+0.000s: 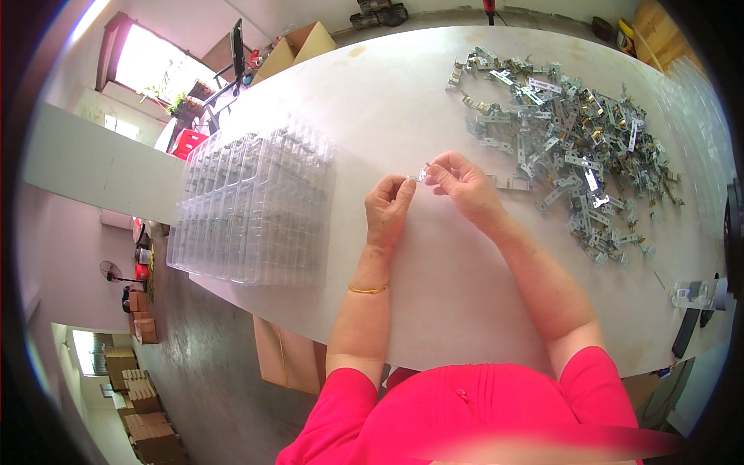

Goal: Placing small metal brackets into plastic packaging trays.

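Observation:
Over the middle of a white table (434,294), my left hand (389,208) and my right hand (463,184) meet at the fingertips. Between them they pinch one small shiny metal part (422,173). My right hand's fingers curl around its right end; my left hand's thumb and forefinger hold its left end. A gold bangle (366,289) circles my left wrist. To the right of my right hand spreads a big loose heap of metal brackets (573,132). Left of my left hand lies a stack of clear plastic trays (252,203) with small compartments.
Cardboard boxes (298,46) stand past the table's far left end, and a flat carton (287,356) leans below its near edge. More boxes (147,403) and a standing fan (116,273) are on the floor at left. Small items (694,294) lie near the right edge.

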`<state>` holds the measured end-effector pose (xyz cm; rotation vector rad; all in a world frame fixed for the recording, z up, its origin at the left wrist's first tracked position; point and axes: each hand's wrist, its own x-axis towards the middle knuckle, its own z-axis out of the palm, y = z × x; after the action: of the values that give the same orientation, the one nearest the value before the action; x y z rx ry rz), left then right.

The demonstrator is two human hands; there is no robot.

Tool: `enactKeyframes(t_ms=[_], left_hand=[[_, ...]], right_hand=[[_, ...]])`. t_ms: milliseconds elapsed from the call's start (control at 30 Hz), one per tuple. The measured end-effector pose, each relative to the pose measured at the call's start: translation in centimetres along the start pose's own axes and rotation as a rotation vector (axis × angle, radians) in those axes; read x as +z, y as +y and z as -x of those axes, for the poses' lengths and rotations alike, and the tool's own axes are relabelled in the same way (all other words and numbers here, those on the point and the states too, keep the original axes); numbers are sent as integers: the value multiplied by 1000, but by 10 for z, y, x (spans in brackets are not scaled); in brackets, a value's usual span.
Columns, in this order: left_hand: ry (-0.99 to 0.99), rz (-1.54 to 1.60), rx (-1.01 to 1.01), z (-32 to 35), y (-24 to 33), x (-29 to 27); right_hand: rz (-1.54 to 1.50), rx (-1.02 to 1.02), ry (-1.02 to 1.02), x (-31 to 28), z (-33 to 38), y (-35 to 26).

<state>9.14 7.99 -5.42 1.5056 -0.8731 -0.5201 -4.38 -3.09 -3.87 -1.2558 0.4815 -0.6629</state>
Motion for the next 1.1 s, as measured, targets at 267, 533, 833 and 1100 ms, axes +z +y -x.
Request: enactKeyframes(t_ms=[267,533,833,1100], left_hand=[[47,-211,167,2,4,8],[-41,-341,413,1,10,13],[-444,289,-108,-1,19,-2],[-458,385,-183,-1,14,-2]], right_hand=[[31,-28,-9,2,3,1],[21,-43,35,-2,-1,11],[-178,8,128,-6,-4,1],[-118,-33,187,-5,-5,5]])
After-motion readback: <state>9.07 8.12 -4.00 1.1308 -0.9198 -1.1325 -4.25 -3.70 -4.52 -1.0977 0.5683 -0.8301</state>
